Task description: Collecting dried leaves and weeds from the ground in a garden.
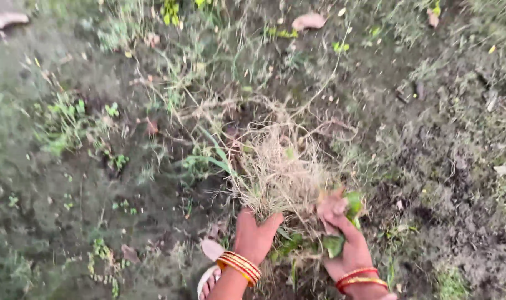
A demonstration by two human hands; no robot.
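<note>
Both hands reach forward and down from the lower edge of the head view into a clump of dry grass [278,166] that lies on the bare soil [97,183] between them and slightly ahead. The left hand [254,233] comes up from the bottom centre with its back to the camera, wrist straight, the forearm angled up from the lower left. Its fingers are pushed into the base of the pale straw-coloured tuft, and the thumb stands out to the right; the fingertips are buried in the stalks, so how tightly they close on them cannot be told. Red and gold bangles [240,266] ring this wrist.

The right hand [344,244] enters from the lower right, forearm rising toward the clump, palm turned partly inward. Its fingers are curled together around a small bundle of green leaves [353,203] mixed with a brownish dead leaf, held at the right edge of the dry grass and touching it. A second set of red and gold bangles [361,278] sits on this wrist.

A sandalled foot [208,280] shows just left of the left wrist, on the ground. Around the clump, the dark earth carries scattered green weeds [64,128], thin runners and a few fallen brown leaves [308,21]. The picture is somewhat blurred, so finer detail is lost.
</note>
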